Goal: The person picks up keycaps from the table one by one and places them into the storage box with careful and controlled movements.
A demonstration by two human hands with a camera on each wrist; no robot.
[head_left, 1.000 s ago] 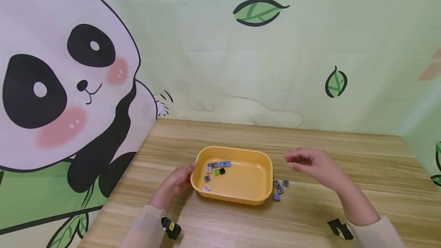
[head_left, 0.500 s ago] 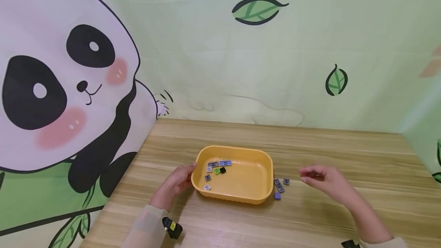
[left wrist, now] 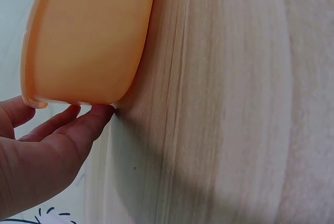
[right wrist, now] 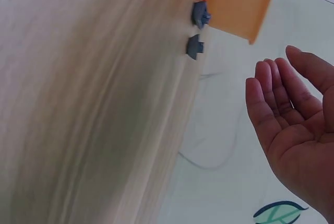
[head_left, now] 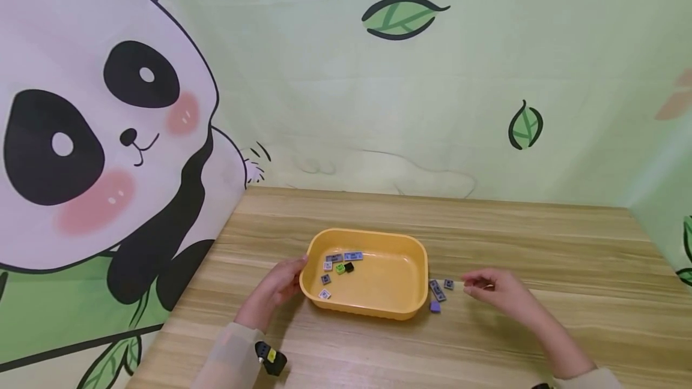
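A yellow plastic bin (head_left: pixel 400 284) holds several small building bricks, among them a lime-green brick (head_left: pixel 340 268), a black brick (head_left: pixel 349 267) and a blue plate (head_left: pixel 354 256). At the bin's left end, my left hand (head_left: pixel 276 287) touches the outside wall and rim with its fingertips. Right of the bin lie a dark grey long plate (head_left: pixel 437 290), a small grey brick (head_left: pixel 449 284) and a purple brick (head_left: pixel 435 307). My right hand (head_left: pixel 500 293) is beside them, fingers loosely bent. Its palm shows bare in the right wrist view.
Wood-grain tabletop (head_left: pixel 530 245) surrounds the bin. Behind it hangs a pale green cloth (head_left: pixel 324 95) printed with leaves, and a big panda print (head_left: pixel 135 137) covers the left side. Each sleeve has a small black device near it; one black device (head_left: pixel 271 359) is beside the left cuff.
My right hand has moved right and down from near the bin's right corner, then slightly back left. My left hand and the bin have stayed put. The bricks lie as before.
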